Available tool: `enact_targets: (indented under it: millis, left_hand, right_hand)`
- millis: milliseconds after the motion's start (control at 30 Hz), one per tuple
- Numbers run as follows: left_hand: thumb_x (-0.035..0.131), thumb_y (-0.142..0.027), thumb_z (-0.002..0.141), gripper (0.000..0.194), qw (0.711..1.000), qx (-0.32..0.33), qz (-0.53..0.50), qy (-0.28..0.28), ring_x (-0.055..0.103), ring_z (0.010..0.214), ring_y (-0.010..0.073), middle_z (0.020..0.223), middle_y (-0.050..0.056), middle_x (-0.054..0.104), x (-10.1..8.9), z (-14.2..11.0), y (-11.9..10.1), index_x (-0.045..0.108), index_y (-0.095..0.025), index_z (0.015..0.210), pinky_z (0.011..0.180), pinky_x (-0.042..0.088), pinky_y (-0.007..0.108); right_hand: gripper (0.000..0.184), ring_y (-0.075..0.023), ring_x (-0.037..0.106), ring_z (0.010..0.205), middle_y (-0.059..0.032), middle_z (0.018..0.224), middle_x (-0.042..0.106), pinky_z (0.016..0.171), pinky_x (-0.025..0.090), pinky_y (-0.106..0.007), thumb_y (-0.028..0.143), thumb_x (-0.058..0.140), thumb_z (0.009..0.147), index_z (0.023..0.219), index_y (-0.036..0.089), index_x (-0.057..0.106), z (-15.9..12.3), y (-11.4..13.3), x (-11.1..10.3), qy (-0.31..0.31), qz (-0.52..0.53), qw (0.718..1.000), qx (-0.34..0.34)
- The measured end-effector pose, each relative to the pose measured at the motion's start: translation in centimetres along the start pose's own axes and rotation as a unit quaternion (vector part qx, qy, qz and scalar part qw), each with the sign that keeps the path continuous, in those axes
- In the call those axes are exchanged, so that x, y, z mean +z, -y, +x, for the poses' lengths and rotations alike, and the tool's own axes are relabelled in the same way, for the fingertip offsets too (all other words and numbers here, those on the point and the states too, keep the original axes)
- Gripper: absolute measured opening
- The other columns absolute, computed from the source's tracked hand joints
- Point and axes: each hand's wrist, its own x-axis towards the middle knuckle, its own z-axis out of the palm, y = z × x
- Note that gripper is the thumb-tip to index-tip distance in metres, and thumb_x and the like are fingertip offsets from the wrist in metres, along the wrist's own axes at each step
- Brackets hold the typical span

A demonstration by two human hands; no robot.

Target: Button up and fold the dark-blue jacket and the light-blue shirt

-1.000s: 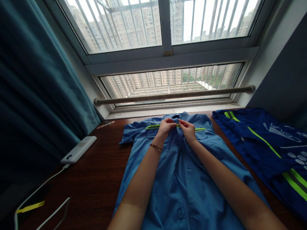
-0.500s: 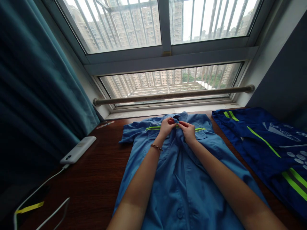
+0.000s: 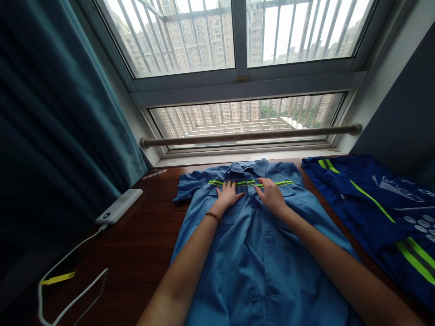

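Observation:
A light blue short-sleeved work shirt point(image 3: 234, 253) lies front side up, its collar point(image 3: 249, 168) toward the window. Yellow-green stripes cross its chest, and buttons run down the front placket. My left hand point(image 3: 228, 194) rests flat on the left part of the chest, fingers spread over the stripe. Opposite it, my right hand point(image 3: 270, 194) touches the other side of the chest near the placket, its fingers loosely bent and apart, holding nothing. A button point(image 3: 252, 205) shows between the hands, and another point(image 3: 253, 295) sits lower down.
A dark blue garment point(image 3: 370, 203) with yellow-green stripes lies at the right. On the left of the brown wooden table point(image 3: 146, 240) are a white power bank point(image 3: 119, 207) and its white cable point(image 3: 71, 260). A teal curtain point(image 3: 84, 113) hangs left; a rail point(image 3: 251, 136) crosses the window.
Both hands have let go of the shirt's front edges near the collar. They have moved apart and slightly down onto the chest, and the collar now lies flatter.

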Motion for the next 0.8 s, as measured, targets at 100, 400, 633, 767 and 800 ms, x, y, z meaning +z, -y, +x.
enact_targets:
  millis: [100,400,633,767,800]
  left_hand:
    - [0.029,-0.066,0.077,0.072,0.995,0.005,0.104,0.004,0.01,0.131,0.0345,0.144,0.009,0.02,0.3,-1.2,1.4,0.028,-0.025,0.135,0.097,0.007,0.063]
    - [0.024,-0.065,0.079,0.066,0.987,0.011,0.159,-0.018,0.015,0.131,0.0311,0.143,0.006,0.026,-1.1,-1.9,3.1,0.031,-0.03,0.134,0.101,0.007,0.057]
    - [0.049,-0.035,0.081,0.035,0.988,0.066,0.099,-0.096,0.046,0.109,0.0258,0.114,0.014,0.054,-2.2,-3.7,-2.2,0.055,-0.016,0.11,0.091,0.035,0.039]
    - [0.062,-0.033,0.07,0.021,0.99,0.132,-0.05,0.017,0.057,0.075,0.0167,0.079,0.004,0.063,-0.9,-5.0,-4.6,0.063,-0.018,0.085,0.068,0.042,0.025]
    - [0.065,-0.033,0.066,0.021,0.988,0.129,-0.073,0.037,0.057,0.071,0.0159,0.075,0.002,0.063,-0.5,-5.2,-4.7,0.063,-0.018,0.081,0.065,0.042,0.024]
  right_hand:
    - [0.056,-0.0304,0.036,0.119,-0.0116,0.128,0.046,0.095,0.027,-0.051,0.053,0.035,0.084,0.128,0.02,0.041,-2.2,-1.6,0.0,0.106,-0.14,0.984,0.01]
    - [0.05,-0.0252,0.022,0.128,0.0044,0.14,0.03,0.102,0.015,-0.049,0.054,0.026,0.087,0.133,0.035,0.03,-0.8,-9.9,-2.7,0.183,-0.226,0.956,-0.027]
    - [0.036,-0.0221,0.046,0.106,-0.012,0.115,0.053,0.09,0.033,-0.032,0.032,0.035,0.087,0.113,0.013,0.052,-1.7,-3.5,-2.6,0.041,-0.213,0.976,0.008]
    - [0.034,-0.022,0.054,0.089,-0.0123,0.095,0.058,0.073,0.039,-0.029,0.042,0.043,0.083,0.096,0.014,0.056,-4.1,0.4,-1.3,0.079,-0.231,0.969,0.044]
    - [0.036,-0.0231,0.054,0.089,-0.0132,0.095,0.057,0.072,0.039,-0.029,0.043,0.048,0.079,0.097,0.013,0.055,-4.5,0.7,-1.0,0.098,-0.242,0.963,0.063]
